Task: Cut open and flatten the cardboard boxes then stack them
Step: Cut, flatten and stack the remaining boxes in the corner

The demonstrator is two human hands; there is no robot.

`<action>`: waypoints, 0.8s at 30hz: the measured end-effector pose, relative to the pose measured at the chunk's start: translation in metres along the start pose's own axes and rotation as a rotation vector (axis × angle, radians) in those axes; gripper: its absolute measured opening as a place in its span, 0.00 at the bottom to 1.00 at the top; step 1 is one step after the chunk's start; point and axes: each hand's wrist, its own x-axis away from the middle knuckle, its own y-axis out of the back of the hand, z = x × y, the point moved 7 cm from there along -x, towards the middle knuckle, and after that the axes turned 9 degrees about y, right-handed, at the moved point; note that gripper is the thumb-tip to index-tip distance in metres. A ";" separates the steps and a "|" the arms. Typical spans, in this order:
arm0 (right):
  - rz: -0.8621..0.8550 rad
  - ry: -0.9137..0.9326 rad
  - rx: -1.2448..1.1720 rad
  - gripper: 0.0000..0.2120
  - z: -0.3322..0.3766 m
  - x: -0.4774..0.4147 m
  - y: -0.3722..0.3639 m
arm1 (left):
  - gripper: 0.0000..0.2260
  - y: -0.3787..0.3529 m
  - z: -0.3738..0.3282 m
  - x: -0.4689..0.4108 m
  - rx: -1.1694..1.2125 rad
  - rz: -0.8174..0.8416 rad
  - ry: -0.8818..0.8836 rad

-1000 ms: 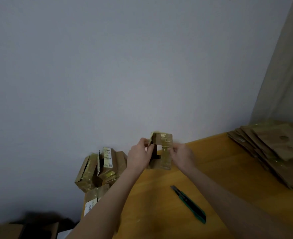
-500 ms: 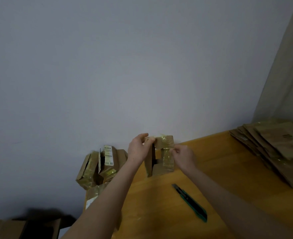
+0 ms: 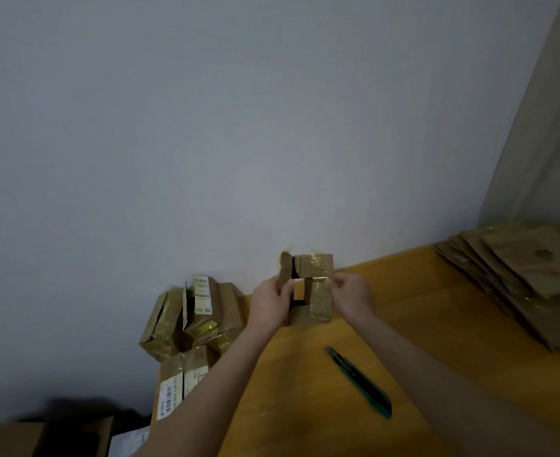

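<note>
Tape [image 3: 320, 301] covers much of the small cardboard box [image 3: 314, 265], held upright and partly opened at the far edge of the counter [image 3: 436, 324], close to the wall [image 3: 272, 127]. The left hand [image 3: 268, 301] grasps its left side, fingers [image 3: 286, 286] curled round a loose flap. The right hand [image 3: 351, 296] pinches the taped right side. A green utility knife [image 3: 359, 382] lies on the counter nearer the person, apart from both hands. Flattened boxes [image 3: 519, 275] are stacked at far right, and unopened boxes [image 3: 192, 318] are piled left of the counter.
</note>
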 end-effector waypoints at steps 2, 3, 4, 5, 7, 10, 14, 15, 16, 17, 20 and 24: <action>-0.019 0.006 0.059 0.10 0.000 -0.001 0.004 | 0.15 -0.002 0.010 -0.004 0.089 0.057 0.052; -0.021 0.011 0.113 0.15 0.001 -0.002 0.005 | 0.16 -0.002 0.009 -0.004 0.080 0.071 0.045; -0.011 0.021 0.179 0.21 0.003 -0.003 0.003 | 0.17 -0.002 0.004 -0.003 0.020 0.053 0.008; 0.010 0.030 0.251 0.26 0.007 -0.003 -0.002 | 0.18 -0.002 -0.003 0.000 -0.064 0.007 -0.049; 0.072 0.019 0.353 0.33 0.013 -0.001 -0.011 | 0.19 -0.002 -0.021 0.007 -0.212 -0.096 -0.160; 0.144 -0.034 0.458 0.43 0.013 -0.003 -0.011 | 0.17 -0.005 -0.032 0.015 -0.319 -0.159 -0.271; 0.202 0.059 0.179 0.18 0.017 -0.010 -0.014 | 0.17 0.007 -0.017 0.003 -0.235 -0.151 -0.165; 0.193 0.047 0.007 0.12 0.016 -0.011 -0.013 | 0.18 0.012 -0.012 -0.001 -0.197 -0.146 -0.123; 0.168 0.008 -0.144 0.11 0.011 -0.012 -0.011 | 0.18 0.017 -0.007 -0.007 -0.162 -0.133 -0.087; 0.144 -0.036 -0.252 0.11 0.007 -0.011 -0.008 | 0.19 0.020 -0.003 -0.011 -0.140 -0.114 -0.067; 0.170 -0.115 -0.446 0.10 -0.003 -0.007 -0.007 | 0.19 0.023 0.005 -0.019 -0.098 -0.044 -0.027; 0.238 -0.275 -0.718 0.12 -0.016 0.000 -0.014 | 0.16 0.023 0.025 -0.022 0.239 0.141 0.123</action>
